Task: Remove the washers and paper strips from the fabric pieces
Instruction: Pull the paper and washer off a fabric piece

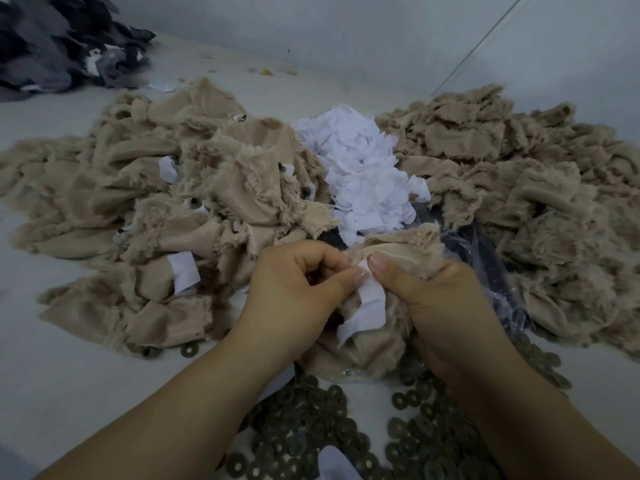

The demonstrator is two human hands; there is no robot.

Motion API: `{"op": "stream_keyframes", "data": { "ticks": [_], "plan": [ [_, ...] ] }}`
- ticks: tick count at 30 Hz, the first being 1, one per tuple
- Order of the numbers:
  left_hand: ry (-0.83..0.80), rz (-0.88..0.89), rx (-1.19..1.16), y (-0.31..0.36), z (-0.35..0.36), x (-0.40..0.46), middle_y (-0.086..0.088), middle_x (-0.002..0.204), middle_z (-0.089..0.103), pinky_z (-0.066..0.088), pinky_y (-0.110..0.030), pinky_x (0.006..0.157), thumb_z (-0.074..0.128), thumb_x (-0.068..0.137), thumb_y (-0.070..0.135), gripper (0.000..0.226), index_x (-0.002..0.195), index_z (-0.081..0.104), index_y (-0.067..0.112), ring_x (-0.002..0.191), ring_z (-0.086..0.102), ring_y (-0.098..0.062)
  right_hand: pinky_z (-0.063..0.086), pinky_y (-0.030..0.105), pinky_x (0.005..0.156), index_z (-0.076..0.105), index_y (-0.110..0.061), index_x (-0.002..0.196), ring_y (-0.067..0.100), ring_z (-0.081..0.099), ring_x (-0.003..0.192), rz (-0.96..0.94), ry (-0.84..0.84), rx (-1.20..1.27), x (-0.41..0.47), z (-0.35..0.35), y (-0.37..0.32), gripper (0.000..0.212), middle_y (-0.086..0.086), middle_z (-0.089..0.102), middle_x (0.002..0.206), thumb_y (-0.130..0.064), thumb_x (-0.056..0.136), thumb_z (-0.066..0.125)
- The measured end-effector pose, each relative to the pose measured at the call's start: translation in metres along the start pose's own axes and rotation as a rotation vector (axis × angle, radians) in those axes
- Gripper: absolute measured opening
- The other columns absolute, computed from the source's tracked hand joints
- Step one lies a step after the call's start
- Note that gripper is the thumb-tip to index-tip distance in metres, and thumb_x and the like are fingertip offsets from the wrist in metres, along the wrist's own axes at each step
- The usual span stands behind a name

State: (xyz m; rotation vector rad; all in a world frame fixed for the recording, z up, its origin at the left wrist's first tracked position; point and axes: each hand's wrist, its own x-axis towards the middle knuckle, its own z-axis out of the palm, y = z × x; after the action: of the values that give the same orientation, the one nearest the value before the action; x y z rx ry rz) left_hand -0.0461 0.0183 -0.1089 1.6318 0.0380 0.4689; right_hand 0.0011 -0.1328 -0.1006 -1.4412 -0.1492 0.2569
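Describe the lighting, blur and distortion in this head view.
Head view: dim, flat, bluish light with soft shadows and no glare; wide-angle stretch bows the forearms at the bottom edge. The left hand and right hand, pinching a white paper strip on a frayed beige fabric piece, look sharpest; the dark grey fabric heap and the dark metal washers are smeared.

Dim, flat, cool-toned overall; soft and diffuse, perhaps from overhead, with no hard shadows. Faint shading only under the forearms at 6 o'clock and in folds of the tan fabric heap (pixel 214 202). No glare, though the white paper pile (pixel 360 168) reads slightly washed out. Blurred toward 11 o'clock, where the dark cloth pile (pixel 55 39) smears. Wide-angle bending at the edges. Soft, compressed detail throughout.
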Motion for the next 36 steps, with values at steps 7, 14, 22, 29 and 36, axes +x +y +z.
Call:
{"op": "stream_keyframes", "data": {
  "ticks": [7,14,22,29,36],
  "plan": [
    [0.013,0.040,-0.014,-0.001,-0.001,-0.001,-0.006,0.065,0.065,0.051,-0.027,0.055,0.075,0.082,0.005,0.015,0.074,0.070,0.017,0.058,0.057,-0.016,0.060,0.047,0.080,0.080,-0.011,0.089,0.034,0.076,0.086,0.005,0.025,0.035,0.000,0.001,-0.002,0.031,0.015,0.078,0.093,-0.028,0.062,0.079],
    [-0.011,0.231,0.183,0.005,0.003,-0.006,0.002,0.070,0.061,0.051,-0.029,0.057,0.077,0.076,0.025,0.018,0.093,0.073,0.022,0.063,0.058,-0.016,0.063,0.042,0.073,0.081,-0.012,0.083,0.031,0.077,0.082,-0.046,0.037,-0.039,-0.003,0.003,-0.005,0.015,0.013,0.078,0.086,-0.023,0.074,0.077],
    [-0.001,0.365,0.213,0.006,0.004,-0.005,0.000,0.077,0.068,0.052,-0.023,0.066,0.073,0.077,-0.002,0.011,0.082,0.076,0.008,0.071,0.063,-0.011,0.062,0.046,0.079,0.079,-0.005,0.085,0.036,0.075,0.087,0.023,0.029,0.041,-0.001,0.004,-0.004,0.032,0.019,0.077,0.090,-0.032,0.067,0.077],
    [-0.035,0.329,0.127,0.010,0.004,-0.007,-0.003,0.071,0.065,0.050,-0.024,0.063,0.058,0.074,-0.007,0.018,0.073,0.074,0.003,0.067,0.061,-0.013,0.062,0.040,0.071,0.078,-0.002,0.085,0.036,0.076,0.086,0.123,-0.012,0.138,0.000,0.004,-0.007,0.034,0.021,0.076,0.093,-0.029,0.066,0.077],
    [-0.130,0.291,0.103,0.010,0.003,-0.007,-0.004,0.072,0.056,0.043,-0.020,0.058,0.055,0.072,-0.009,0.022,0.072,0.075,0.001,0.064,0.054,-0.009,0.062,0.046,0.070,0.077,0.001,0.081,0.038,0.075,0.080,0.150,-0.006,0.098,0.000,0.001,-0.008,0.014,0.024,0.075,0.088,-0.013,0.081,0.077]
  ]
}}
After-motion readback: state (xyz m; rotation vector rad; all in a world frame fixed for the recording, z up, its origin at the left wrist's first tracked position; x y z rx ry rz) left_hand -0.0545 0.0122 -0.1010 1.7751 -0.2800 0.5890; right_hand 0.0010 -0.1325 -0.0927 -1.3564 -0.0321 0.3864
